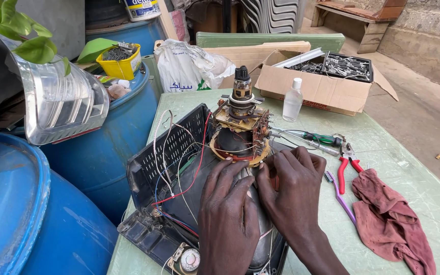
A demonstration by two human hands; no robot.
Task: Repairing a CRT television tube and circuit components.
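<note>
- A dark grey glass picture tube [230, 203] from an old television lies face-down in its black plastic front casing [171, 147], at the near left part of the pale green tabletop [383, 153].
- Its narrow neck points up and away, ringed by a copper-wound deflection yoke [240, 137] with a small round circuit board and a black cap on top.
- Thin white, red and blue wires [179, 168] loop from the yoke down to the casing's perforated side wall.
- A small round speaker [189, 259] sits at the casing's near edge.
- The left hand [227, 214] lies flat on the funnel of the tube, fingers spread apart and gripping nothing.
- The right hand [291, 193] rests just beside it, fingers curled against the base of the yoke; whether it pinches anything cannot be told.
- To the right lie red-handled pliers [347, 165], a green-handled screwdriver [317, 138], a purple toothbrush [339, 196] and a crumpled reddish-brown rag [393, 219].
- Farther back stand a clear plastic bottle [293, 99] and an open cardboard box [317, 86] of small metal parts.
- Blue plastic drums [98, 153] stand left of the tabletop.
</note>
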